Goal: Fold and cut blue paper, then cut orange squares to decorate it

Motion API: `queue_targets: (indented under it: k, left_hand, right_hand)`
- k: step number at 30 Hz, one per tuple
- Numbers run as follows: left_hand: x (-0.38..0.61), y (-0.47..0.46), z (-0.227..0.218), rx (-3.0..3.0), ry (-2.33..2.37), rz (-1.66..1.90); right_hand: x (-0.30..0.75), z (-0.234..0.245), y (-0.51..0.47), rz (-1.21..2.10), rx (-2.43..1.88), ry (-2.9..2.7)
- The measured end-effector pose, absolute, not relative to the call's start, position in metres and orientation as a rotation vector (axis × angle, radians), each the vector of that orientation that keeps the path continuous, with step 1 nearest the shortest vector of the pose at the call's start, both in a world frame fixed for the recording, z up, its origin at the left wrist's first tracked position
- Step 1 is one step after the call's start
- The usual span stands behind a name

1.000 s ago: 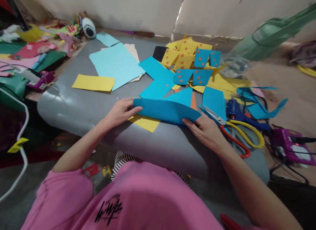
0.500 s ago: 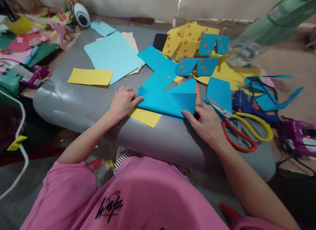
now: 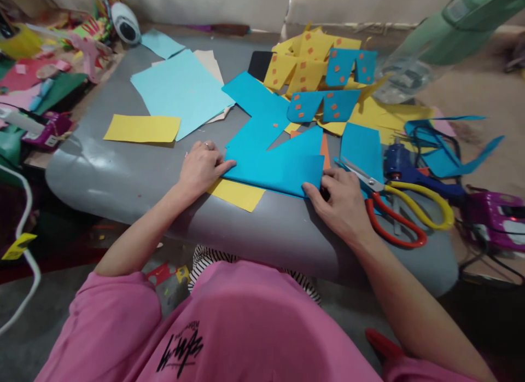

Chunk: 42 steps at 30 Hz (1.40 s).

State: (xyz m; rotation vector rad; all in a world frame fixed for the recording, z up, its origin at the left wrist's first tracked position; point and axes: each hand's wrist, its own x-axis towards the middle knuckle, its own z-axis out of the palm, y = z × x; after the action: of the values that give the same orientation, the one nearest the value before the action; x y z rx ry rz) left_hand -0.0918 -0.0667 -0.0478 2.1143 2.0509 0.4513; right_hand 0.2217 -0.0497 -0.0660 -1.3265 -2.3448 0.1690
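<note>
A folded blue paper (image 3: 274, 173) lies before me with its long edge toward my body. At its left end, my left hand (image 3: 202, 168) has the thumb on top and the fingers curled at the edge. My right hand (image 3: 338, 201) pinches the right end, its thumb along the near edge and fingers partly hidden behind. Under the near edge a yellow paper piece (image 3: 241, 197) sticks out. Other blue paper (image 3: 258, 111) spreads behind the fold. Scissors (image 3: 372, 184) with one red and one yellow handle lie just right of my right hand.
Cut yellow pieces (image 3: 301, 75) with orange squares stand at the back. Light blue sheets (image 3: 180, 92) and a yellow strip (image 3: 141, 128) lie left. On the right are a blue glue gun (image 3: 414, 174), a purple device (image 3: 500, 218) and a green bottle (image 3: 455, 32).
The upper flap of the folded blue paper looks pressed flatter. Both hands keep their hold at its ends. The whole view has shifted slightly, with the table's things now further left.
</note>
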Motion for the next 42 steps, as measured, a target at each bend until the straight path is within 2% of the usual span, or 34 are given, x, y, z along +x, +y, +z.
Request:
queue_targets:
  k: [21,35,42]
  left_hand:
    - [-0.095,-0.072,-0.051,2.111,2.051,0.443]
    - [-0.088,-0.072,-0.050,2.235,2.146,0.309]
    - [-0.093,-0.060,-0.046,2.192,2.017,0.335]
  right_hand:
    - [0.226,-0.048,-0.059,0.549,-1.387,-2.324]
    - [0.230,-0.060,-0.059,0.401,-1.343,-2.343]
    - [0.230,-0.066,-0.054,0.282,-1.308,-2.374]
